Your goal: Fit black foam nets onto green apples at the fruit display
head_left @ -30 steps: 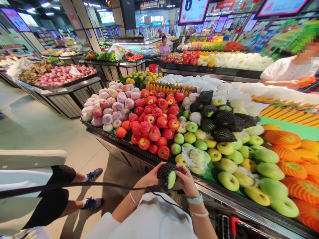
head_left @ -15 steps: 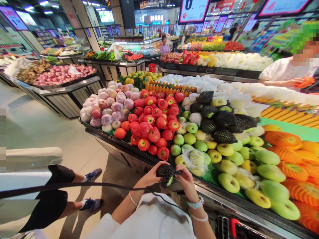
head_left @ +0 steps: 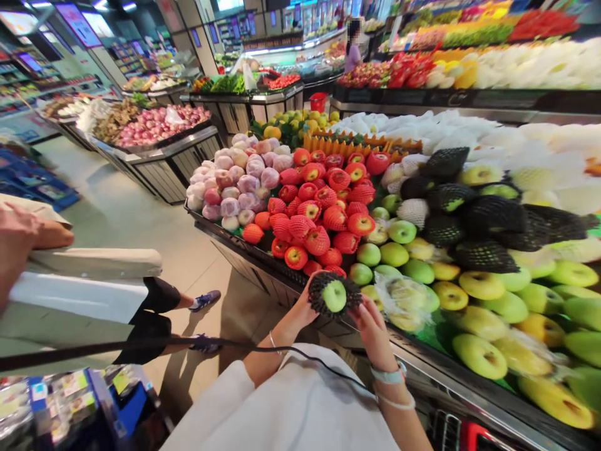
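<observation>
A green apple (head_left: 334,295) sits in a black foam net (head_left: 315,300) in front of my body, beside the fruit stand's edge. The net is spread open around the fruit, so the apple's upper face shows. My left hand (head_left: 303,308) holds the netted apple from the left side. On the other side, the fingers of my right hand (head_left: 374,322) grip the net's edge. Just beyond my hands lie red apples in red foam nets (head_left: 317,240) and loose green apples (head_left: 394,254). A plastic-wrapped fruit (head_left: 406,300) lies near my right hand.
Black-netted fruit (head_left: 493,216) is heaped to the right. Pale wrapped fruit (head_left: 248,181) fills the stand's left corner. A person in an apron (head_left: 84,275) stands at my left. A dark strap (head_left: 188,342) crosses low in view. Part of a red-handled cart (head_left: 474,435) shows at bottom right.
The black net has been drawn open, and more of the green apple shows. Both hands have come up and right in view, and the right hand is farther from the left. The view has shifted.
</observation>
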The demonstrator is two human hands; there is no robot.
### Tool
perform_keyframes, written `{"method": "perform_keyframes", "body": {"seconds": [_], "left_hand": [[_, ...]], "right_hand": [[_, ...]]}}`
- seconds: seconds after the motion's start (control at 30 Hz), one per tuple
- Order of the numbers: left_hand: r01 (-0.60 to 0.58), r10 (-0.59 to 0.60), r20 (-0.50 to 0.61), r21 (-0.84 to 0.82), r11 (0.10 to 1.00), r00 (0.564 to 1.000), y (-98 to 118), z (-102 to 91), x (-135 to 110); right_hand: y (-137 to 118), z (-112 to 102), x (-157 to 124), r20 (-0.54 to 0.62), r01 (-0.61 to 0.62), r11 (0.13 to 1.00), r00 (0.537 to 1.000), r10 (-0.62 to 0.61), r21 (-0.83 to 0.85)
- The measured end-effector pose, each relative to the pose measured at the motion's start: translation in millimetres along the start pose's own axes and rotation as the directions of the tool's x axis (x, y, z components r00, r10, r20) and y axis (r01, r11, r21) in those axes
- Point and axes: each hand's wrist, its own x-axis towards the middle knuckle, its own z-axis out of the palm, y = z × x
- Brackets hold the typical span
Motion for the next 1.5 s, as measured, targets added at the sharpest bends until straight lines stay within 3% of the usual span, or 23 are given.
{"method": "perform_keyframes", "body": {"seconds": [0.13,0.27,0.37,0.47,0.57,0.63,0.7,0.8,0.9,0.97,1.03,1.17,1.27,1.37,1.43,1.5], "left_hand": [[-0.045,0.045,0.003,-0.015,0.999,0.999,6.7,-4.3,0.2],[-0.081,0.081,-0.006,0.010,0.997,0.997,8.9,-12.0,1.2],[-0.087,0.087,-0.004,0.035,0.996,0.996,6.4,-15.2,2.6],[-0.023,0.024,0.043,-0.004,1.000,0.999,5.1,-14.3,2.3],[-0.016,0.014,0.061,0.041,0.999,0.998,8.5,-10.4,2.0],[-0.059,0.050,0.071,0.144,0.988,0.996,12.6,-6.6,2.6],[-0.090,0.065,0.111,0.235,0.968,0.992,15.9,-2.1,3.4],[-0.081,0.028,0.190,0.279,0.957,0.981,16.8,4.8,4.2],[-0.072,-0.009,0.234,0.334,0.940,0.972,15.5,10.8,3.8],[-0.094,-0.007,0.232,0.421,0.902,0.973,16.5,14.3,3.0],[-0.133,0.015,0.224,0.521,0.843,0.974,19.7,17.7,1.8],[-0.256,0.096,0.262,0.689,0.678,0.960,29.3,25.1,-2.9],[-0.404,0.198,0.353,0.751,0.522,0.914,33.7,29.7,-5.1],[-0.558,0.323,0.459,0.729,0.396,0.828,34.9,31.5,-2.8],[-0.605,0.350,0.498,0.710,0.360,0.793,35.8,32.1,0.1],[-0.612,0.322,0.521,0.703,0.364,0.790,36.4,32.8,2.5]], "right_hand": [[14.7,15.4,-4.9,0.013,-0.134,0.975,0.991,0.134,0.178],[11.2,21.8,-2.8,0.041,-0.237,0.926,0.971,0.236,0.294],[3.5,15.5,2.5,0.007,-0.221,0.906,0.972,0.235,0.362],[-5.4,9.1,5.5,-0.124,-0.017,0.941,0.990,0.063,0.337],[-15.6,7.9,4.4,-0.207,0.291,0.953,0.940,-0.270,0.078],[-22.1,8.4,3.5,-0.132,0.431,0.895,0.886,-0.444,-0.115],[-26.6,8.5,4.1,-0.005,0.479,0.852,0.871,-0.491,-0.213],[-25.5,8.9,7.9,0.094,0.446,0.863,0.895,-0.436,-0.238],[-14.2,12.2,11.6,-0.011,0.373,0.913,0.925,-0.380,-0.162],[-4.7,15.8,13.6,-0.167,0.316,0.948,0.934,-0.317,-0.031],[2.3,19.4,15.9,-0.281,0.227,0.959,0.944,-0.174,0.170],[1.6,24.2,19.3,-0.301,0.058,0.847,0.945,0.124,0.529],[-5.9,26.2,17.7,-0.256,-0.024,0.766,0.935,0.244,0.642],[-9.8,27.7,12.4,-0.228,-0.073,0.745,0.928,0.294,0.663],[-8.5,28.3,8.5,-0.209,-0.100,0.753,0.929,0.304,0.650],[-4.6,28.0,5.4,-0.197,-0.125,0.770,0.930,0.311,0.626]]}}
